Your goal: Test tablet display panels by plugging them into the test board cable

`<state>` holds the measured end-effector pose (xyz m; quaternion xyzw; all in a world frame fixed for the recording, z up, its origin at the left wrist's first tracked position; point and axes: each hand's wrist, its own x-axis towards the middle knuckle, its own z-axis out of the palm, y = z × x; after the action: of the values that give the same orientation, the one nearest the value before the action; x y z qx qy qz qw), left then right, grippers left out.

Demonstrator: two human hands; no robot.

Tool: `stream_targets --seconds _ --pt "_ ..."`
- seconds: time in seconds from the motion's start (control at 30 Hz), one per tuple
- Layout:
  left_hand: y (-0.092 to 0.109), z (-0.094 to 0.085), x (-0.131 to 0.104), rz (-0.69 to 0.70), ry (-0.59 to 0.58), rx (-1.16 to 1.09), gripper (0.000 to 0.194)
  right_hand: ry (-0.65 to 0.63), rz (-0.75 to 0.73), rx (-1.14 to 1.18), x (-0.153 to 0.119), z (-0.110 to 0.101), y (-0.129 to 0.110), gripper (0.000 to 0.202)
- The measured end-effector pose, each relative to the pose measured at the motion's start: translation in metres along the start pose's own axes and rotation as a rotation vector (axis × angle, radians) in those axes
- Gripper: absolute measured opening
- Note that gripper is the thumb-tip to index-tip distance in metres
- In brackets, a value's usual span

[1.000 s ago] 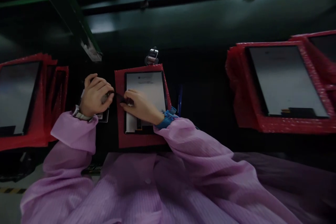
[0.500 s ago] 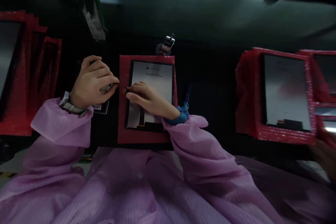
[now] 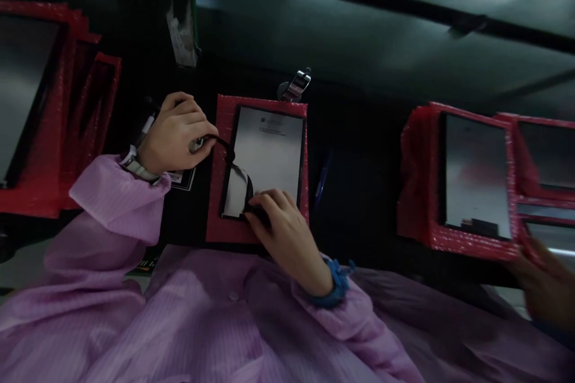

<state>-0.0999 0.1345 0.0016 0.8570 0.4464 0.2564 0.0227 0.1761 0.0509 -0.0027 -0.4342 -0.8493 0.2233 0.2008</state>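
So there's a flat panel point(image 3: 274, 161) with a pale face and dark edges lying on a red sheet point(image 3: 216, 209), right on the dark bench point(image 3: 359, 209) in front of the person, tilted just a bit. The left hand point(image 3: 177, 134) is over by the panel's upper left side, thumb and finger pinched together on one end of a thin dark strip point(image 3: 230, 154). Something small and shiny point(image 3: 196, 144) peeks out between those fingers too, can't make out what. The strip curves over the left side of the panel and down to the right hand point(image 3: 287, 233), which is at the panel's bottom edge with its fingers curled in by the strip's lower end. Honestly can't tell if those are gripping it or just touching. A black card point(image 3: 187, 179) sits partly under the left hand, there's a metal piece point(image 3: 295, 86) just past the top of the sheet, and a blue pen point(image 3: 321, 184) lies a little to the right. Off to the left is a red stack point(image 3: 42, 182) with a panel on top, and well over to the right there's another red pile point(image 3: 415, 191), also with a panel on it, plus a co-worker's hand point(image 3: 545, 284), pretty blurry, at its lower corner.
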Motion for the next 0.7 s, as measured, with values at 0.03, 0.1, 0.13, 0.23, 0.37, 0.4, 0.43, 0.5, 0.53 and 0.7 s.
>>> stream_targets --seconds 0.03,0.1,0.13,0.23,0.37,0.4,0.43,0.5,0.53,0.7 --pt "0.000 0.001 0.000 -0.017 -0.016 -0.006 0.022 0.011 0.005 -0.043 -0.010 0.003 -0.003 0.006" --pt "0.001 0.002 0.001 -0.063 -0.039 -0.014 0.023 0.039 0.017 -0.089 -0.022 0.009 -0.006 0.008" --pt "0.001 0.003 0.001 -0.080 -0.044 -0.018 0.023 0.041 0.020 -0.105 -0.024 0.012 -0.007 0.009" --pt "0.001 0.004 0.001 -0.077 -0.029 -0.032 0.023 0.007 0.014 -0.169 -0.022 0.016 -0.009 0.011" --pt "0.002 0.002 0.002 -0.022 -0.004 -0.009 0.024 -0.044 0.012 -0.278 -0.014 0.018 -0.010 0.010" --pt "0.002 0.002 0.001 -0.013 0.002 -0.001 0.025 -0.059 0.011 -0.307 -0.013 0.018 -0.011 0.010" --pt "0.002 0.001 0.001 0.000 0.016 0.004 0.025 -0.076 0.007 -0.334 -0.012 0.018 -0.011 0.010" --pt "0.001 0.001 0.001 0.029 0.047 0.006 0.025 -0.106 0.001 -0.383 -0.010 0.019 -0.012 0.011" --pt "0.001 0.001 0.000 0.035 0.053 0.002 0.024 -0.116 0.001 -0.402 -0.009 0.019 -0.013 0.013" --pt "0.000 -0.001 0.000 0.004 0.019 -0.023 0.023 -0.128 0.002 -0.445 -0.009 0.019 -0.018 0.016"
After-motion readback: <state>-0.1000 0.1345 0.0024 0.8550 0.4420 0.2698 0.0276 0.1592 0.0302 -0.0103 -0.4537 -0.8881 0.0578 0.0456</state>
